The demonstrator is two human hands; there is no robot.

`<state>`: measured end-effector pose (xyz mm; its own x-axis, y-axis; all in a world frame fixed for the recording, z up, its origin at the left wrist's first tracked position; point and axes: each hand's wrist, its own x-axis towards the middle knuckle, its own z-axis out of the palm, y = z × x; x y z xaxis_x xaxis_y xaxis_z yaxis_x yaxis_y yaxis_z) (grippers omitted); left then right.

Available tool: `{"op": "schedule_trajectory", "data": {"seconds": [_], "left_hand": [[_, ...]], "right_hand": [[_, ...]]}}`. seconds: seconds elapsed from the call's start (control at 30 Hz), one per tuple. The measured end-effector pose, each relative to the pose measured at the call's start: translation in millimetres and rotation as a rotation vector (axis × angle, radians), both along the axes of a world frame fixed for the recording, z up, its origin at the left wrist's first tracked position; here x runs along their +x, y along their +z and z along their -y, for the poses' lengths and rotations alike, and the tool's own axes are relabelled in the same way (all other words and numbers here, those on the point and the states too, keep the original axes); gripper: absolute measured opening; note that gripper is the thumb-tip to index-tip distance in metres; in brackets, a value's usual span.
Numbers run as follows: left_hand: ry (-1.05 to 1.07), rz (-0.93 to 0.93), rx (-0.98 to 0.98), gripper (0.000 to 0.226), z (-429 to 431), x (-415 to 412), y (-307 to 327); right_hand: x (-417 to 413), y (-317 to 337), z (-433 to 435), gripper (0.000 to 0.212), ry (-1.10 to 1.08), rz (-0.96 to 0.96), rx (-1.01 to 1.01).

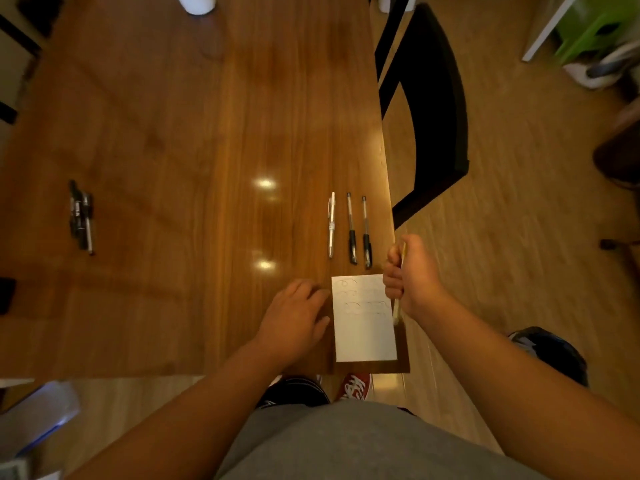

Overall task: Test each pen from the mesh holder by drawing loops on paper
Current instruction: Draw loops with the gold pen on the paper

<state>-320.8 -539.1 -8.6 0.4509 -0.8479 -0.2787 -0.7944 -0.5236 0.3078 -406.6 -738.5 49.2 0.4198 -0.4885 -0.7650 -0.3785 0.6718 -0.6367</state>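
Note:
A white sheet of paper (363,334) lies at the table's near right corner, with several rows of faint loops on its upper half. My right hand (410,275) is closed around a slim light-coloured pen (396,308) just over the paper's right edge, the pen's lower end near the paper. My left hand (294,313) rests flat on the table, fingers touching the paper's left edge. Beyond the paper lie a white pen (331,225) and two black-capped clear pens (351,228) (366,232) side by side. The mesh holder is not in view.
A bunch of black pens (81,218) lies at the table's left. The wooden table (194,140) ends just right of the paper. A black chair (433,109) stands past that edge. A white cylinder (197,3) sits at the far edge. A black object (7,296) lies far left.

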Motion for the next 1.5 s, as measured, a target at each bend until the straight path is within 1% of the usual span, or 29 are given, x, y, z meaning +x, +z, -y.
{"op": "schedule_trajectory", "data": {"seconds": [0.1, 0.27, 0.37, 0.43, 0.5, 0.6, 0.67, 0.77, 0.97, 1.1, 1.2, 1.4, 1.47, 1.5], "left_hand": [[0.059, 0.011, 0.027, 0.054, -1, 36, -2], [0.111, 0.026, 0.061, 0.060, 1, 79, -9], [0.105, 0.053, 0.071, 0.062, 2, 95, -14], [0.081, 0.077, 0.062, 0.060, 2, 100, -16], [0.068, 0.095, 0.040, 0.057, 2, 102, -18], [0.066, 0.106, 0.014, 0.055, 0, 105, -22], [0.060, 0.097, 0.002, 0.055, -2, 107, -23], [0.046, 0.075, -0.007, 0.054, -4, 110, -25], [0.041, 0.059, -0.043, 0.053, -7, 113, -27], [0.043, 0.062, -0.053, 0.054, -7, 112, -29], [0.042, 0.053, -0.051, 0.054, -7, 110, -28], [0.034, 0.026, -0.026, 0.055, -7, 108, -24], [0.050, -0.003, -0.044, 0.050, -10, 107, -21], [0.065, -0.019, -0.054, 0.046, -11, 107, -18]], "right_hand": [[32, -5, -2, 0.049, 0.019, 0.002, 0.023], [86, -19, -10, 0.055, 0.052, -0.021, 0.058], [115, -26, -10, 0.052, 0.090, -0.038, 0.027], [131, -30, -9, 0.043, 0.141, -0.034, -0.061], [142, -35, -9, 0.031, 0.273, -0.048, -0.255], [154, -44, -8, 0.020, 0.481, -0.087, -0.616], [164, -51, -6, 0.012, 0.532, -0.122, -0.734], [177, -63, -4, 0.008, 0.604, -0.210, -0.830], [192, -77, 0, 0.018, 0.723, -0.383, -0.986], [193, -80, -2, 0.022, 0.836, -0.449, -1.090], [192, -81, -4, 0.022, 0.872, -0.453, -1.186], [182, -71, -10, 0.029, 0.888, -0.442, -1.261], [170, -64, -15, 0.028, 0.862, -0.389, -1.266], [162, -61, -18, 0.027, 0.855, -0.337, -1.230]]}}
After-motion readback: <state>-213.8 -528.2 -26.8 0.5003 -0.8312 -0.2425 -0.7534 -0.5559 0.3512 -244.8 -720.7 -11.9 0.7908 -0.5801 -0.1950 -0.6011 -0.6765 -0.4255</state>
